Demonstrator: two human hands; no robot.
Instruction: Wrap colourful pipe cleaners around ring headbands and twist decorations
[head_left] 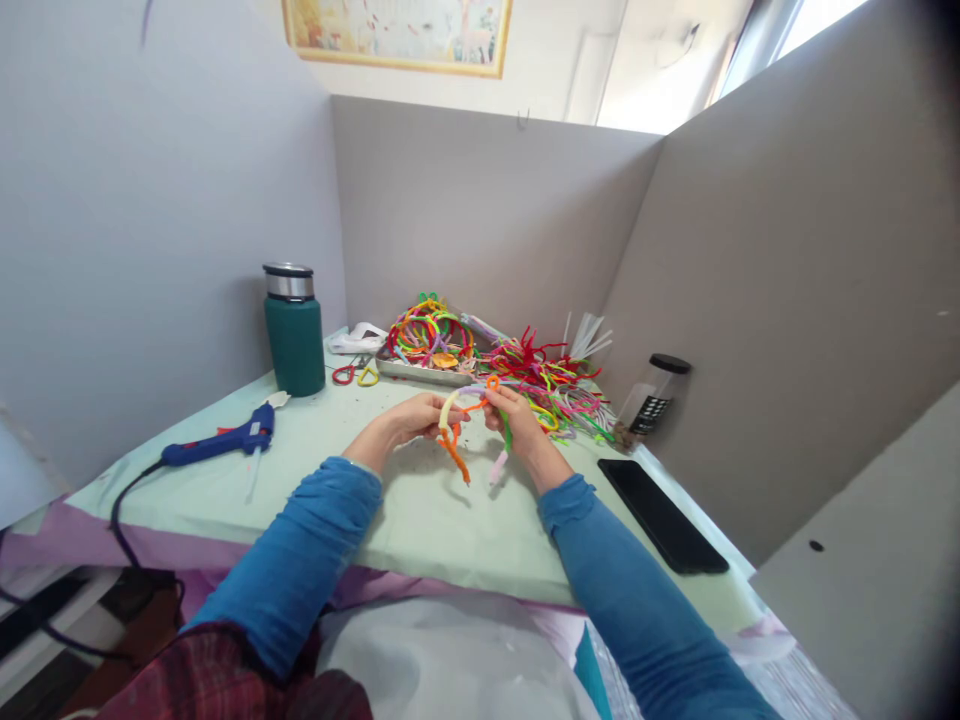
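Observation:
Above the middle of the table, my left hand (417, 418) and my right hand (517, 415) face each other, both closed around a bent band of fuzzy pipe cleaners (447, 410). The band arches between them, pale yellow at the left and lilac at the top. Its orange end (454, 462) hangs below my left fingers, and a green and pink end (499, 465) hangs under my right hand. An orange strand runs between my fingertips, with a small orange loop (493, 383) standing above my right fingers.
A blue glue gun (225, 440) with its cord and a green bottle (294, 335) are at left. Behind my hands are scissors (355, 374), a metal tray (424, 374) of colourful bands and piled pipe cleaners (536, 362). A black phone (660, 515) and a clear container (654, 398) are at right.

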